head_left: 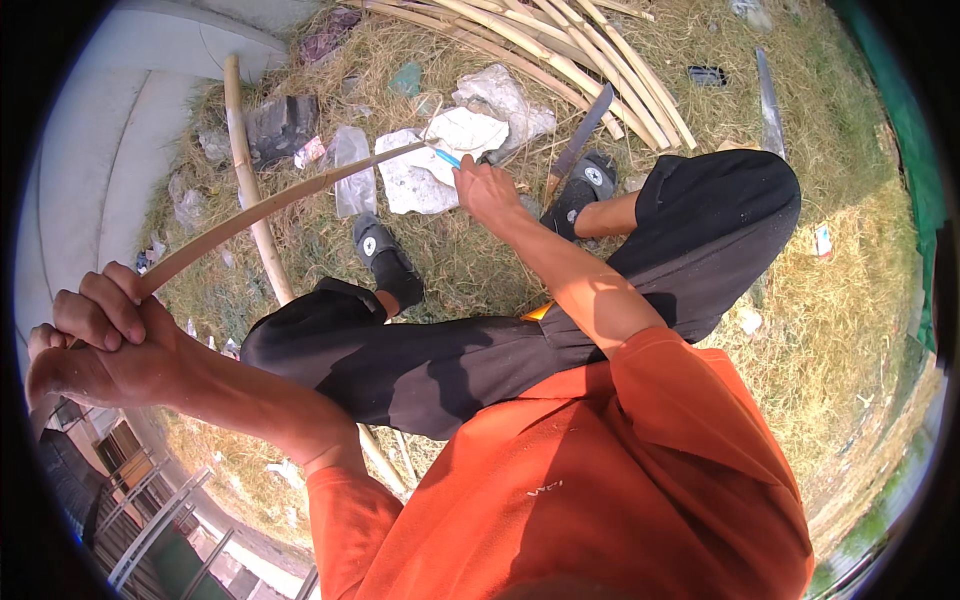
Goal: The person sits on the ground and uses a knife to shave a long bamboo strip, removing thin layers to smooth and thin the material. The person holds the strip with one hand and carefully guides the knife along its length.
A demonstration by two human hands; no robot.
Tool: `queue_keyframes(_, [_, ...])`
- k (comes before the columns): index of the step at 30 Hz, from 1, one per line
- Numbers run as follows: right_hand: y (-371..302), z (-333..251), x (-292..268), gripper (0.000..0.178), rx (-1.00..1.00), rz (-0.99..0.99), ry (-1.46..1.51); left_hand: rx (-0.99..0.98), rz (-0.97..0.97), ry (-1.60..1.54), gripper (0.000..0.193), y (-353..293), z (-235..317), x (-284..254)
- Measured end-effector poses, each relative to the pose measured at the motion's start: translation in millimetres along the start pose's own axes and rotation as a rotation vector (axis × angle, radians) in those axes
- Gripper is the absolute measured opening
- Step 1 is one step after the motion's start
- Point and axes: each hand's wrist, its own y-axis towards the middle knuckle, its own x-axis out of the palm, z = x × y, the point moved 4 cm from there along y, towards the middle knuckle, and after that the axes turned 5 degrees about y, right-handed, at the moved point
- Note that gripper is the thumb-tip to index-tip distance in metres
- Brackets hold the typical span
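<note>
My left hand (115, 330) is closed around the near end of a long, flat bamboo strip (262, 208). From there the strip slants up and away to the right, bowing slightly. Its far tip lies over a pale broken stone slab (410, 180), close to my right hand (487, 190). Those fingers are closed on a slim blue tool (447, 158) that points at the strip's tip. Whether it is a pen or a small knife cannot be told, as the fingers cover most of it.
Long bamboo strips (560, 60) lie in a pile at the top. A machete (580, 135) lies beside my right sandal (590, 180), and another long blade (769, 105) is farther right. A bamboo pole (250, 180) leans near the wall (130, 120). Clear plastic (354, 170) lies by the slab.
</note>
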Motion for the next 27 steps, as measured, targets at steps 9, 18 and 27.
queue_keyframes(9, [2,50,20,0.039,0.208,-0.047,-0.052,0.038,0.097,-0.123,0.029,2,1,-2])
queue_keyframes(18, [-15,-35,-19,0.044,0.021,-0.125,0.313,-0.016,0.038,-0.169,0.040,-2,-9,-38])
queue_keyframes(27, [21,10,13,0.039,0.047,-0.068,-0.055,-0.041,0.029,-0.104,0.044,10,-14,-27])
